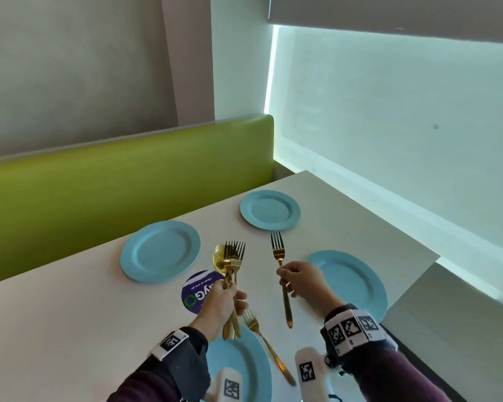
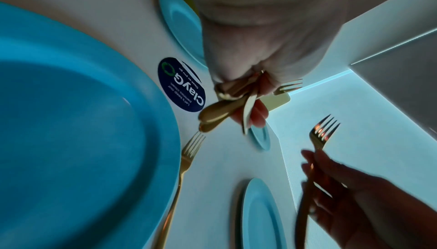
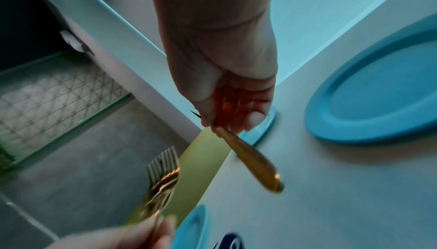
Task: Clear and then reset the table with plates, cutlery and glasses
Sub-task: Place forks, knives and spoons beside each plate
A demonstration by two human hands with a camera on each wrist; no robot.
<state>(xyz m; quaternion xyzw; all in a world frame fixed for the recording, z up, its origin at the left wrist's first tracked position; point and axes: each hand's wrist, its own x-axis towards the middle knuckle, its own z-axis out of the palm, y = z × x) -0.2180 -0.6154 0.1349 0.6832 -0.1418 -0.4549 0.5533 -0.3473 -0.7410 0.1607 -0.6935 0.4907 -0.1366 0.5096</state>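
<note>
Plates (image 1: 160, 251): four (blue); right hand (image 1: 301, 281) holds one fork (image 1: 280, 262).

- Four light-blue plates (image 1: 160, 250) are laid flat on the white table (image 1: 70, 314).
- A gold fork (image 1: 269, 348) lies beside the nearest plate (image 1: 244, 364).
- A bundle of gold cutlery (image 1: 233, 265) is held upright.
- A single fork (image 1: 282, 274) is held aloft, tines up.

The round table sticker (image 2: 181, 84) reads "ClayGo" ("Clean as you go" beside it).
</note>
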